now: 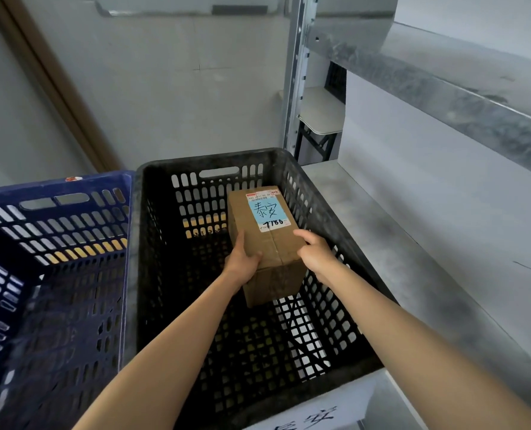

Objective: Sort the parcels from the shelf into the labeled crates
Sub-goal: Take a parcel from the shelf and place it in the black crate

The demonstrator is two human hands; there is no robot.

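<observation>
You hold the cardboard parcel (269, 246) inside the black crate (214, 157), toward its far right corner, with 2 hands. Your left hand (242, 262) grips its left side, thumb on top; your right hand (315, 254) curls round its right edge. Whether it touches the crate floor cannot be told. Its blue sticker (267, 212) faces up. The blue crate (56, 185) stands just left, the metal shelf (444, 243) right.

Both bare arms (177, 346) reach from the near edge toward the far middle, converging. The left hand (242, 259) grips the left side of a box (269, 243), thumb across its top; the right hand (315, 256) curls round its right edge.
</observation>
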